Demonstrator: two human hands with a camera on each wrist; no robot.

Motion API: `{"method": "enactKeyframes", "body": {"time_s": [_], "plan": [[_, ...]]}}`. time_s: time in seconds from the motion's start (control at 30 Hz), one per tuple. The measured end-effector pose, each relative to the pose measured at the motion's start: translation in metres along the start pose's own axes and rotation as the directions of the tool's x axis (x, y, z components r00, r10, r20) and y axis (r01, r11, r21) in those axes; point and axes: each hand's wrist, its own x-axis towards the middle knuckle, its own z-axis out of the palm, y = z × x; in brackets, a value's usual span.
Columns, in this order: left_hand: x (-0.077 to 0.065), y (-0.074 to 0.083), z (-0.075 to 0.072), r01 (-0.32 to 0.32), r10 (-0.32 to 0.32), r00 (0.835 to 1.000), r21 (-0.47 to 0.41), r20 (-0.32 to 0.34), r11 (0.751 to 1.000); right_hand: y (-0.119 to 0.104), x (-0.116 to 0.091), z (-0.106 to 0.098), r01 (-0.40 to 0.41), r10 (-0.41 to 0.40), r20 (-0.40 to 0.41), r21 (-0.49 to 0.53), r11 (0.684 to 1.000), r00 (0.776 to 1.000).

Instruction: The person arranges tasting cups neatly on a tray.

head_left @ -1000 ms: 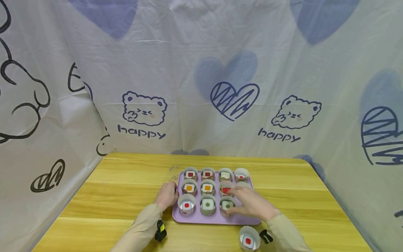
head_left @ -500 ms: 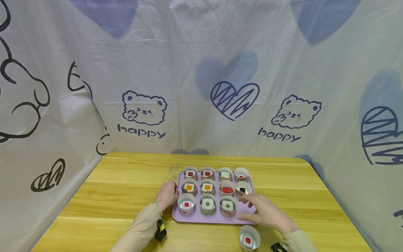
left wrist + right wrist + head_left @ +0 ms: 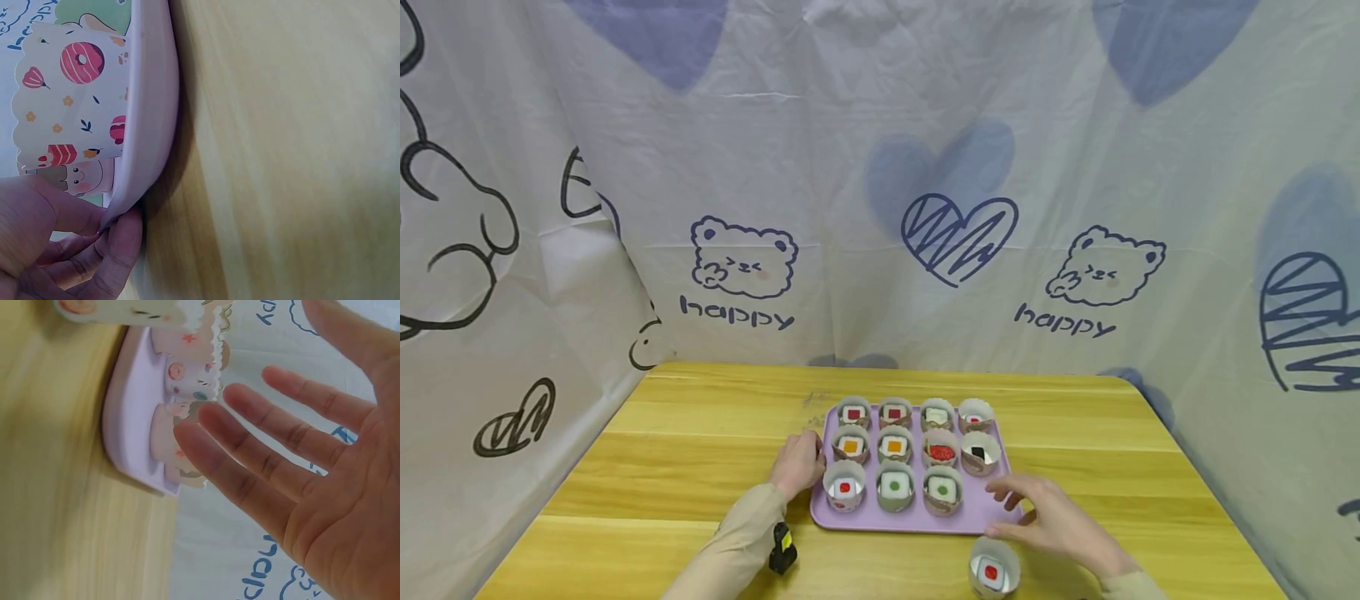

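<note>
My left hand [image 3: 797, 463] pinches the left rim of a lilac tray [image 3: 981, 502]; thumb and fingers meet on that rim [image 3: 153, 94] in the left wrist view. Several scalloped paper cups stand in rows on the tray, each with a small block, mostly white with a coloured top. Nearest the left hand is a cup [image 3: 844, 492] with a red-topped block. My right hand [image 3: 1048, 518] hovers over the tray's front right corner, fingers spread and holding nothing, as the palm [image 3: 350, 506] shows. Just below it, off the tray, stands another red-topped paper cup [image 3: 991, 550].
The yellow wood-grain table [image 3: 685, 450] extends around the tray on both sides. Behind it hangs a pale cloth [image 3: 850, 325] with hearts and bears. A black strap piece [image 3: 782, 548] sits at the left wrist.
My right hand has moved right and toward me from above the tray's cups, uncovering the black-topped cup and the bare front right part. The left hand keeps its place on the rim.
</note>
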Motion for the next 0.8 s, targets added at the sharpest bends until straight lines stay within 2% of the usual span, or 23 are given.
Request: {"method": "enactKeyframes", "body": {"time_s": [0.23, 0.53, 0.63, 0.8], "plan": [[0.000, 0.000, 0.001, -0.010, 0.010, 1.000, 0.001, -0.008, 1.000, 0.006, -0.007, 0.002, 0.015, -0.016, 0.069, 0.010, 1.000, 0.998], [0.001, -0.001, 0.002, -0.008, 0.008, 1.000, -0.005, -0.004, 1.000, 0.010, -0.014, 0.012, 0.059, -0.061, 0.086, 0.026, 0.998, 0.994], [0.001, -0.002, 0.003, -0.017, 0.017, 1.000, 0.003, -0.011, 1.000, 0.009, -0.015, 0.015, 0.035, -0.036, 0.102, 0.003, 0.999, 0.994], [0.001, -0.001, 0.003, -0.016, 0.017, 1.000, 0.007, -0.015, 1.000, 0.003, -0.017, 0.018, -0.060, 0.066, 0.138, -0.047, 0.997, 0.988]]}}
